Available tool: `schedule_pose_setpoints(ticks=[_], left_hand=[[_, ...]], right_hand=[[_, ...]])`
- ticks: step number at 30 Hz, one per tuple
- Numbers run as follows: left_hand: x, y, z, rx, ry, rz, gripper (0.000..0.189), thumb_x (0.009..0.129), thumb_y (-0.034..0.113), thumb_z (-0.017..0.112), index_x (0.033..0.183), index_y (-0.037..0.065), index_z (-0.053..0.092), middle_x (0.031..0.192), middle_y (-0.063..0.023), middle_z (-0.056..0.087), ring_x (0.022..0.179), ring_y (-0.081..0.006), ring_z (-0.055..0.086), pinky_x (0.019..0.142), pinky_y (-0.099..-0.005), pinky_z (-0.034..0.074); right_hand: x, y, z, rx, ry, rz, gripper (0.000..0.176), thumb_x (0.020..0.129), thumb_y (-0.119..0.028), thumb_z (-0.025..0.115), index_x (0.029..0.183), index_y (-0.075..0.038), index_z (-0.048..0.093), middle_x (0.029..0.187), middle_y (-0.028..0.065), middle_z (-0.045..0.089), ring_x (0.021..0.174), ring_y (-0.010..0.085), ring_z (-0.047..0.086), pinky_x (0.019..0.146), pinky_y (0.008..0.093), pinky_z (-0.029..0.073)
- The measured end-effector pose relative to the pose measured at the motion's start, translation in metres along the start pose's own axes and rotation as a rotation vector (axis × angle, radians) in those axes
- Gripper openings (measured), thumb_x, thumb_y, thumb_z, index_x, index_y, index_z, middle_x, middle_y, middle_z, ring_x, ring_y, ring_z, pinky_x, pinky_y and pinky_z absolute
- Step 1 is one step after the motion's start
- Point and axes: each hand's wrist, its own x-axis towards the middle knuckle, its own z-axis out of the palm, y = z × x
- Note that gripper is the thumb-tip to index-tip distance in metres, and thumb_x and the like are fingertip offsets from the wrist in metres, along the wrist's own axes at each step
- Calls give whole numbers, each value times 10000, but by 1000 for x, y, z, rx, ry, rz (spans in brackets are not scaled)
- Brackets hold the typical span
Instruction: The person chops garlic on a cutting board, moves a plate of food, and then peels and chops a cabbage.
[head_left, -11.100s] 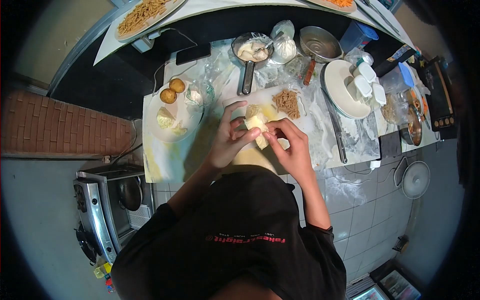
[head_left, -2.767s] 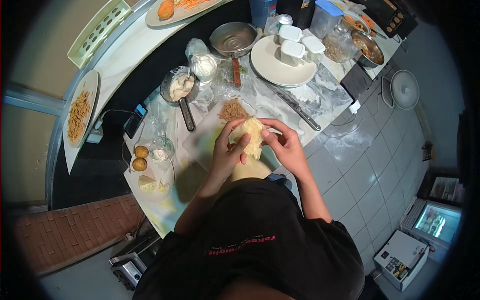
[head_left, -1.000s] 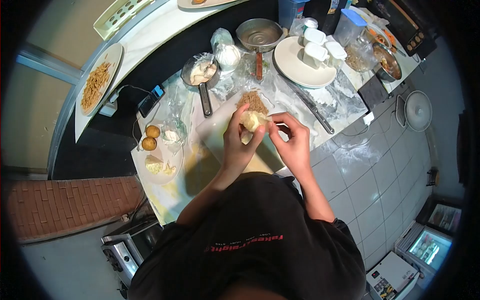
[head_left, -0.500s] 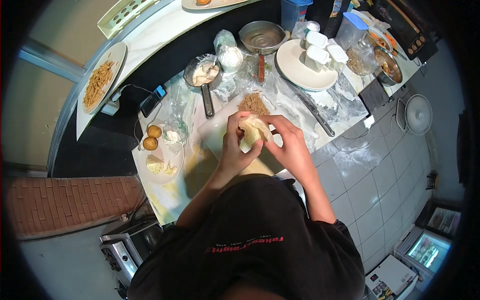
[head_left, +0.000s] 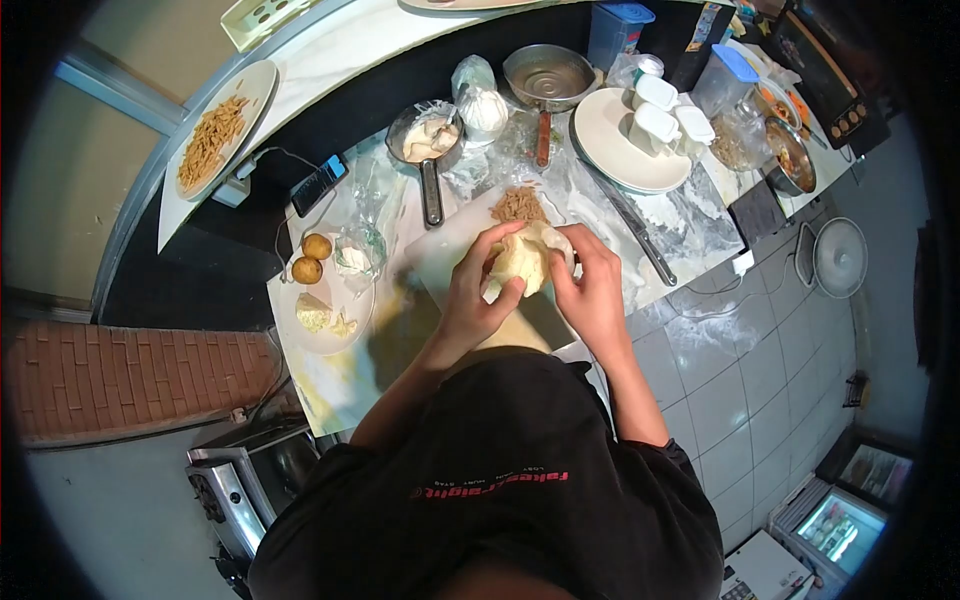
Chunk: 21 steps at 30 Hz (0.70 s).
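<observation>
Holding one pale clump in two hands

Two hands, the left hand (head_left: 478, 292) and the right hand (head_left: 592, 290), have their fingers closed around one pale yellow clump (head_left: 522, 262). It looks leafy, and it is up over the cutting board (head_left: 450, 245), near one pile of brown strips (head_left: 519, 204). One long knife (head_left: 635, 228) lies to the right.

Two round brown things (head_left: 312, 258) sit on the left plate (head_left: 318, 335), with one pale chunk (head_left: 313, 312) and some little bits. Two pans are at the back: a small pan (head_left: 428, 140) with white stuff in it, and a wide pan (head_left: 549, 78). I count three white lids (head_left: 657, 94) by the big plate (head_left: 612, 145).

Some fingertips hide behind the clump, so I can't see its back. One plate (head_left: 470, 3) is cut off at the top. The stuff in the clear bag (head_left: 358, 258) is hard to make out.
</observation>
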Motion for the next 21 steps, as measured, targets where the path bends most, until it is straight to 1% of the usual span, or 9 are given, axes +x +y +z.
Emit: schedule_pose_setpoints(ticks=[4, 6, 7, 9, 12, 13, 15, 19, 21], left_hand=[[-5, -14, -1, -176, -35, -83, 553, 939, 286, 599, 1382, 32, 386, 1269, -118, 541, 1154, -184, 528, 982, -314, 413], [-5, -19, -3, -277, -50, -93, 482, 930, 182, 581, 1349, 43, 387, 1191, -117, 562, 1089, -165, 544, 923, -307, 447], [-7, -20, -4, -278, -48, -95, 482, 930, 182, 581, 1349, 43, 387, 1191, -117, 562, 1089, -165, 544, 923, -307, 447], [-10, -21, -6, -287, 4, -138, 450, 945, 250, 545, 1319, 36, 416, 1182, -107, 565, 1076, -165, 540, 913, -304, 439], [-12, -19, -11, -185, -5, -149, 416, 930, 233, 525, 1288, 34, 454, 1164, -95, 572, 1073, -160, 538, 927, -302, 432], [-12, -22, -11, -186, -2, -151, 416, 930, 233, 525, 1288, 34, 454, 1164, -95, 572, 1073, -160, 538, 927, -302, 432], [-10, -26, -11, -420, -2, -231, 362, 910, 183, 513, 1240, 34, 509, 1144, -78, 579, 1063, -147, 535, 928, -296, 429], [-11, -11, -22, -192, -94, -310, 416, 913, 289, 516, 1242, 34, 511, 1197, -58, 547, 1101, -146, 524, 956, -276, 398], [-13, -16, -21, -278, -61, -303, 365, 880, 237, 500, 1177, 29, 549, 1183, -62, 549, 1137, -160, 514, 982, -280, 386]], right_hand=[[6, 0, 4, -5, 39, 0, 207, 835, -9, 626, 1036, 30, 603, 962, 218, 638, 899, 420, 633, 775, 428, 500], [9, -7, 2, 100, -65, 185, 231, 824, 3, 630, 1052, 20, 603, 995, 217, 656, 947, 414, 644, 807, 420, 503], [10, -6, 2, 100, -68, 186, 231, 824, 3, 630, 1052, 20, 603, 995, 217, 656, 947, 414, 644, 807, 420, 503], [13, 0, 2, 167, -133, 80, 271, 807, 23, 625, 1077, 3, 618, 1002, 210, 673, 974, 409, 655, 841, 407, 508], [16, 14, 1, 51, -221, -109, 293, 785, 35, 623, 1073, -11, 654, 1010, 204, 688, 971, 404, 664, 861, 399, 512], [15, 16, 4, 51, -225, -109, 293, 785, 35, 623, 1073, -11, 654, 1010, 204, 688, 971, 404, 664, 861, 399, 512], [13, 18, 10, 84, -170, 16, 270, 774, 13, 648, 1041, 2, 680, 1024, 207, 697, 957, 403, 668, 853, 397, 518], [10, 28, 20, 65, -156, 61, 249, 792, -35, 686, 1031, 35, 684, 993, 226, 704, 932, 405, 679, 824, 393, 525], [7, 31, 23, 84, -134, 162, 256, 838, -95, 704, 1036, 66, 679, 874, 227, 704, 827, 309, 717, 761, 354, 529]])
